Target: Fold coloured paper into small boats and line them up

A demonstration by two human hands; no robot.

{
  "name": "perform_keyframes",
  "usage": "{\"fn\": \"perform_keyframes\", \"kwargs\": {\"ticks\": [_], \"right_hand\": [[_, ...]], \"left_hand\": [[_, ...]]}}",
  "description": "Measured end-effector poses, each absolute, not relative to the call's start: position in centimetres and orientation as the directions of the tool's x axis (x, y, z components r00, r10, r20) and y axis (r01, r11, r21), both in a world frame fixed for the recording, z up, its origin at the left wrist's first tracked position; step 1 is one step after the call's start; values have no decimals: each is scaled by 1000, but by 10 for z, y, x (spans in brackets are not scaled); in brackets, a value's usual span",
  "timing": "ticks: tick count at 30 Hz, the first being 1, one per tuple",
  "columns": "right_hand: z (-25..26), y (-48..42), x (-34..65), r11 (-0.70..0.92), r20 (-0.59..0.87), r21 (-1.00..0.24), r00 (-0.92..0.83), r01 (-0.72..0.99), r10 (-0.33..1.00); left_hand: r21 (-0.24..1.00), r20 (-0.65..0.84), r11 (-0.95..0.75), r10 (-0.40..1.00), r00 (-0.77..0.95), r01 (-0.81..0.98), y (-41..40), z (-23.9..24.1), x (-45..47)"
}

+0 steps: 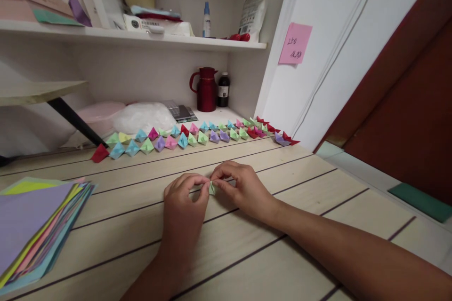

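And here both hands work close: left hand [186, 193] and right hand [249, 191], fingers clamped on a small green paper piece [212, 189], well in from the far edge of the tabletop [307, 181], where paper boats [203, 138] line up. Feather-light, probably crisp, easily crushed; folded edges look the best hold.

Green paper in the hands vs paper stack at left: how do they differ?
Pose: the green paper is pinched between the left hand and right hand; the paper stack lies flat on the table.
Size: the green paper is tiny, the paper stack far larger.
Colour: the green paper shows pale green, the paper stack many colours.
Shared: both look like coloured paper.
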State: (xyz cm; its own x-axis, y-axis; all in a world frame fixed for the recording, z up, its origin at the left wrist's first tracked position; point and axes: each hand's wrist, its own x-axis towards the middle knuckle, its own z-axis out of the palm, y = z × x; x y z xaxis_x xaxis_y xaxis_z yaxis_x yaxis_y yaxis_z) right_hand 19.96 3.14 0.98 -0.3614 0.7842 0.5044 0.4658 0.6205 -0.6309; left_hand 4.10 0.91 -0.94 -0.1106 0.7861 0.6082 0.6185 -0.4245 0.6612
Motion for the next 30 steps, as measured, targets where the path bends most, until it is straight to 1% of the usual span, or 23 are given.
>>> {"fn": "perform_keyframes", "kwargs": {"ticks": [3,6,12,15,18,22,25,30], "right_hand": [[9,31,199,607,494,-663,-352,439,795],[8,31,197,567,461,-726,-336,390,821],[0,37,196,413,327,-862,-299,294,896],[-3,41,197,346,271,-902,-287,257,919],[-1,40,196,399,322,-871,-279,287,904],[5,35,196,491,415,-793,-270,361,869],[6,33,196,498,422,-782,-269,374,866],[6,33,196,517,428,-775,-300,364,853]], "left_hand": [[666,599,-412,792,-117,621,9,-9,42],[673,590,-397,797,-130,624,8,-9,43],[684,589,-362,787,-185,633,10,-8,40],[711,578,-348,784,-227,611,14,-7,35],[717,590,-378,777,-219,586,17,-8,33],[695,576,-400,807,-129,598,16,-12,37],[702,544,-385,833,-101,599,15,-14,38],[721,544,-409,834,-91,560,12,-11,41]]}}
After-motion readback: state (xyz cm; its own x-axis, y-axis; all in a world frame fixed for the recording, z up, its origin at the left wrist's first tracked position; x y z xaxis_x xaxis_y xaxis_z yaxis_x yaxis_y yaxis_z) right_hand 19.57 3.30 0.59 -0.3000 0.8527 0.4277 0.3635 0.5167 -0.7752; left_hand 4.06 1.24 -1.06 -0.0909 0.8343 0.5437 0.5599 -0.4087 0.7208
